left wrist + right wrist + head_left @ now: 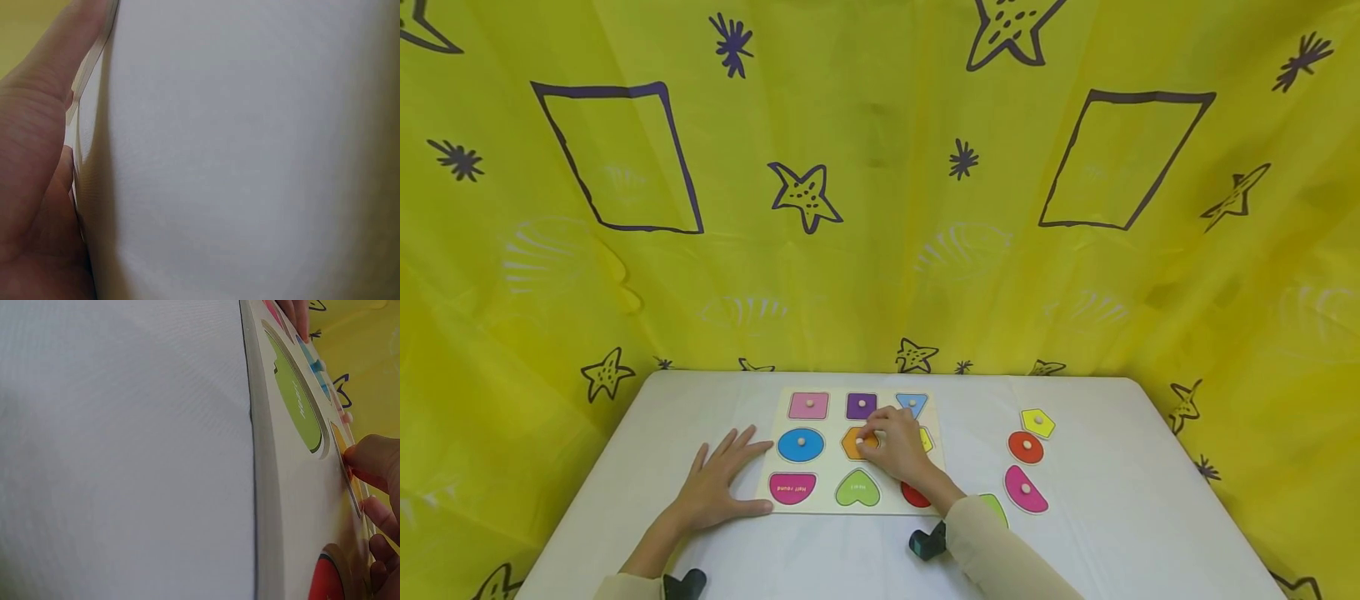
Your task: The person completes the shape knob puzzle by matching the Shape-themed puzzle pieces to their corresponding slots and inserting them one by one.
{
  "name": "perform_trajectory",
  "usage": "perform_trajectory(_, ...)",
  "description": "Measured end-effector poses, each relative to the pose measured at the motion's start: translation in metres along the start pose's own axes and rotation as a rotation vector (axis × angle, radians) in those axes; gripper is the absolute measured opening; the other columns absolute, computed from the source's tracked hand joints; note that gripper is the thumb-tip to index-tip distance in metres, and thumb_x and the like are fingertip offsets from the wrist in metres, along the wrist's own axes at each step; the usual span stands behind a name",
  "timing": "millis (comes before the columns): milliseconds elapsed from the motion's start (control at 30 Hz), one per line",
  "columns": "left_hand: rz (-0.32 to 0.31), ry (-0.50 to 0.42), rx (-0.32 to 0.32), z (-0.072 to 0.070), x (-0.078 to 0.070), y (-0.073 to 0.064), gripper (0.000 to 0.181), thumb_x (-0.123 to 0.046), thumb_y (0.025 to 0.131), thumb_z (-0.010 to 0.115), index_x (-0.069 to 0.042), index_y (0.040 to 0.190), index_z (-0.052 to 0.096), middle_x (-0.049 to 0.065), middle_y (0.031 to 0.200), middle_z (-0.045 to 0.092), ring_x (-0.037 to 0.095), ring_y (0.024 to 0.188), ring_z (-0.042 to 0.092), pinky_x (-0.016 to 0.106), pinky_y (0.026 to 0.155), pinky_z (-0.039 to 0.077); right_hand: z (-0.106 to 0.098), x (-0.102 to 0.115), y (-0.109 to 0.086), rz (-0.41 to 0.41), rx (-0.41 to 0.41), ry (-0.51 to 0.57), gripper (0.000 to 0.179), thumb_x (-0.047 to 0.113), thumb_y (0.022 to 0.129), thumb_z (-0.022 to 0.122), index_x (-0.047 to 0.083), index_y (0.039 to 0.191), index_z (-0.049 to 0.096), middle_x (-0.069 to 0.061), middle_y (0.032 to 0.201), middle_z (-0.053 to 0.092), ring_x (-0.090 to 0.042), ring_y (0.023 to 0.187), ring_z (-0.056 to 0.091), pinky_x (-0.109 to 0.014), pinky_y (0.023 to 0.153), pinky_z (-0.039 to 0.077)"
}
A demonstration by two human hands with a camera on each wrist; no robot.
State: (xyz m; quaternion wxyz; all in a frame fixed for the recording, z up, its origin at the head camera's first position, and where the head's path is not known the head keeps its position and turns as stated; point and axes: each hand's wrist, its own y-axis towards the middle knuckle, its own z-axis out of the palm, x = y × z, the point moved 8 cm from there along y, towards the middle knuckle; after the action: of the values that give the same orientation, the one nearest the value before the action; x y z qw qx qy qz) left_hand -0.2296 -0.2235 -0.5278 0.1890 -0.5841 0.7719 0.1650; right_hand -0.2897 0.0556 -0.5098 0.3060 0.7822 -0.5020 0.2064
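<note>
A cream wooden shape-puzzle board (826, 492) lies on the white table. My right hand (901, 450) reaches over its middle, thumb and index finger pinching the small knob of an orange hexagon puzzle piece (850, 443), which sits at its hollow. In the right wrist view, that fingertip pinch shows at the orange piece (337, 439). Spread flat at the board's left side is my left hand (715, 487), its thumb and fingertips against the edge. The left wrist view shows its thumb (37, 125) along that edge.
Knobbed pieces fill other places, such as the pink square (808, 406), purple square (862, 406) and blue oval (801, 445). The half-round hollow (792, 489) and heart hollow (857, 489) show printed words. Right of the board lie a yellow pentagon (1037, 423), red round piece (1026, 447) and pink half-round (1026, 489).
</note>
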Motion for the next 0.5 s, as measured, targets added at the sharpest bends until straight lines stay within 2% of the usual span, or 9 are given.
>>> perform_trajectory(500,0.001,0.005,-0.004,-0.0003,0.0002,0.0001,0.095,-0.069,0.071,0.081,-0.025,0.15,0.054,0.017,0.164,0.035,0.048,0.152,0.018,0.077,0.115,0.0,0.0007,-0.0014,0.0001,-0.015,-0.002,0.002,0.004,0.019,0.084,0.083,0.017,0.085,0.079,-0.004,0.112,0.067,-0.027,0.104,0.048,-0.048,0.087,0.04)
